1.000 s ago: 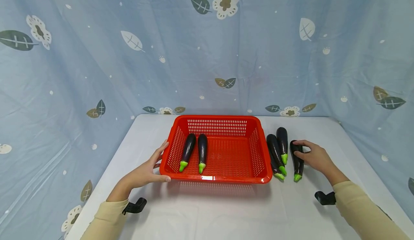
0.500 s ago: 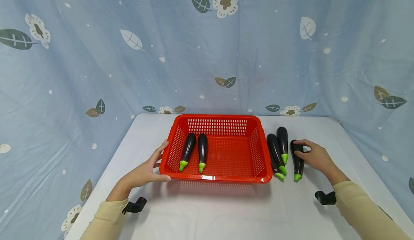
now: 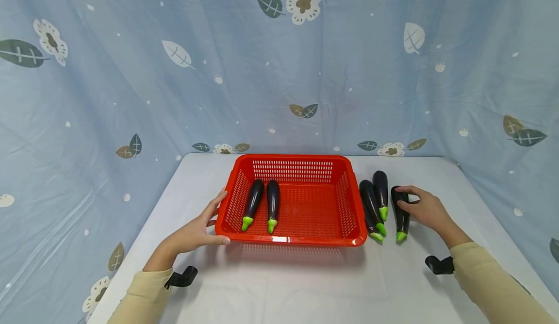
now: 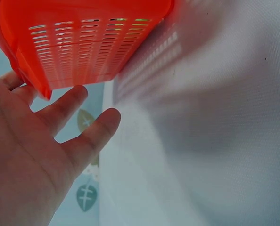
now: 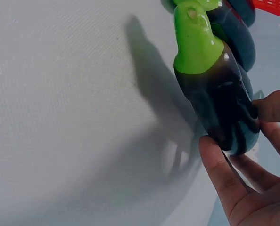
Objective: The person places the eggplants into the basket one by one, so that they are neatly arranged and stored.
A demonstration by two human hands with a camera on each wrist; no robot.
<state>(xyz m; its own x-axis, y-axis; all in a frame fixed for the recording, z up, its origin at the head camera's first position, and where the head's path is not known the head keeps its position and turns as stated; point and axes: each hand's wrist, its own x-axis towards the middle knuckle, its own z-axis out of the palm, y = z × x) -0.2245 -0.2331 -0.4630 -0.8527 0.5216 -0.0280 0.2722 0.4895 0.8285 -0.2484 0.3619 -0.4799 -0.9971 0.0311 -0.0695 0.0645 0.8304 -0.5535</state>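
The left hand is at the left end of a red plastic basket, its spread fingers and thumb against the rim at the front left corner. In the left wrist view, two fairly straight fingers reach below the basket's rim. At the right, the right hand pinches a dark purple eggplant by its rounded far end. Its bright green stem end points back toward the person. Thumb and fingers lie on both sides of the eggplant in the right wrist view.
Inside the basket, two eggplants, one left and one right, lie on the left side. Several more eggplants lie close together just outside the basket's right wall. A white cloth covers the table, and a blue patterned curtain hangs behind.
The eggplant in the right hand has shifted very slightly, its far end a little higher in the head view. The left hand and the basket stay where they were.
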